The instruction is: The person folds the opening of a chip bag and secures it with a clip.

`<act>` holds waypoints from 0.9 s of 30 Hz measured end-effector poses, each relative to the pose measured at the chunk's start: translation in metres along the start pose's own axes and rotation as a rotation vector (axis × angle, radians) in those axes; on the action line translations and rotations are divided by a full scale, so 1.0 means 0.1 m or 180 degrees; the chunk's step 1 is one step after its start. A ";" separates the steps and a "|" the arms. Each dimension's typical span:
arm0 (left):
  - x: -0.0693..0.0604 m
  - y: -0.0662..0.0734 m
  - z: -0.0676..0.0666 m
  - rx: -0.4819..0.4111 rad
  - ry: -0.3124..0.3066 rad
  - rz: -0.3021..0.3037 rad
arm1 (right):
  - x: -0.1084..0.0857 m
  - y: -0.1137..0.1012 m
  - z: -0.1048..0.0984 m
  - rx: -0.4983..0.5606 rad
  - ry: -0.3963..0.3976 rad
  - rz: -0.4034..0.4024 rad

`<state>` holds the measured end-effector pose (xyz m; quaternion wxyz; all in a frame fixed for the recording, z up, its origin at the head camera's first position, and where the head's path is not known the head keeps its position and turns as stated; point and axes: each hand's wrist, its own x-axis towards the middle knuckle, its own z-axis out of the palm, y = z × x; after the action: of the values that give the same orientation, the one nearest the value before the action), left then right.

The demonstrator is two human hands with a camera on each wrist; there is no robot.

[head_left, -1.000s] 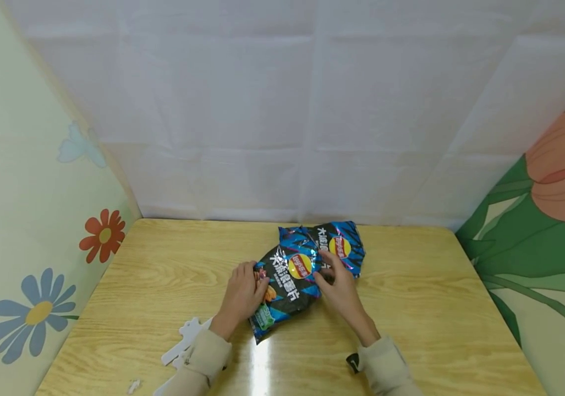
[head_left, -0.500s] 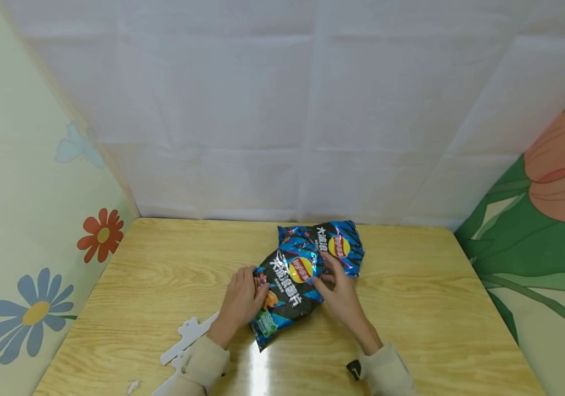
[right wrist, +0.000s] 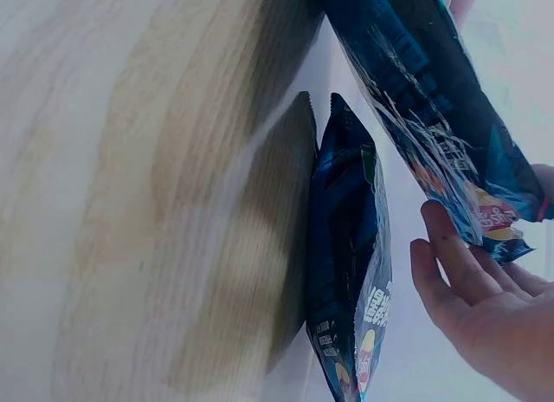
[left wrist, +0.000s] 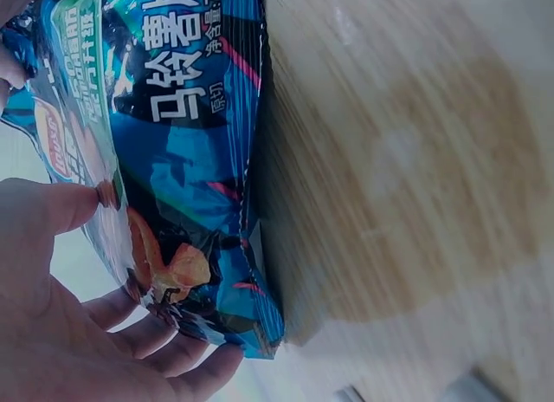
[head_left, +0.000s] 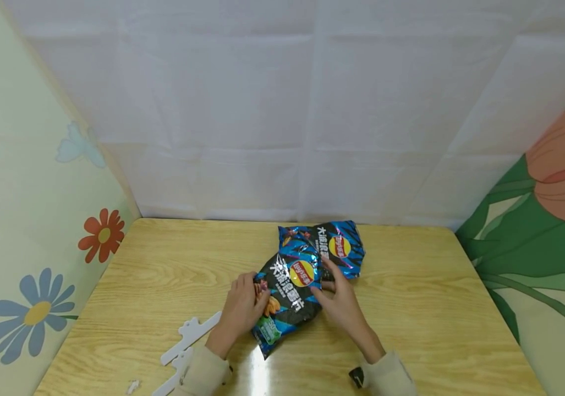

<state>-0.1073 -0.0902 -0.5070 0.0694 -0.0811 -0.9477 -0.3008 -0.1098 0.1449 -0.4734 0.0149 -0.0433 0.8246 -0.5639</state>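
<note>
A blue-and-black bag of potato chips (head_left: 288,294) is held between my two hands in the head view. My left hand (head_left: 240,308) grips its left edge, thumb on the printed front and fingers along the side, as the left wrist view also shows. At the opposite edge, my right hand (head_left: 343,302) pinches the bag with the thumb in front and fingers behind. A second, similar chip bag (head_left: 346,250) lies on the table behind, partly covered in the head view. In the right wrist view, the held bag (right wrist: 424,90) is raised and apart from the lying bag (right wrist: 346,246).
Flat white pieces (head_left: 190,333) lie by my left forearm on the wooden table (head_left: 435,308). A small white scrap (head_left: 133,386) sits near the front left. A white sheet (head_left: 242,110) hangs behind the table, with flower-patterned walls at both sides.
Both hands have drawn the held bag slightly toward me and down in the head view. More of the rear bag shows; that bag stays in place.
</note>
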 end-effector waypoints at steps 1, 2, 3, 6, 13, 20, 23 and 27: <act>-0.01 0.00 0.00 -0.0004 -0.0006 0.0006 | -0.01 0.00 0.00 0.0006 -0.0004 -0.0008; -0.02 0.00 -0.01 -0.0013 -0.0025 0.0001 | -0.01 0.01 0.00 0.0007 -0.0005 -0.0008; -0.03 0.00 -0.01 -0.0022 -0.0043 -0.0002 | -0.02 0.01 0.00 0.0015 -0.0008 -0.0009; -0.05 0.00 -0.03 -0.0038 -0.0110 -0.0026 | -0.03 0.03 0.01 0.0040 0.0011 -0.0028; -0.11 0.01 -0.03 -0.0042 -0.0138 -0.0005 | -0.06 0.05 -0.01 0.0121 0.0038 -0.0076; -0.15 0.00 -0.05 -0.0049 -0.0210 -0.0027 | -0.07 0.04 -0.05 0.0081 -0.0023 -0.0102; -0.16 -0.01 -0.07 -0.0080 -0.0261 -0.0065 | -0.06 0.05 -0.07 0.0074 -0.0099 -0.0132; -0.17 -0.03 -0.08 -0.0091 -0.0274 -0.0084 | -0.05 0.08 -0.10 0.0089 -0.0211 -0.0170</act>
<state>-0.0902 -0.0988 -0.5056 0.0233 -0.0825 -0.9464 -0.3114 -0.1059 0.1573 -0.4769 0.0278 -0.0837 0.8143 -0.5738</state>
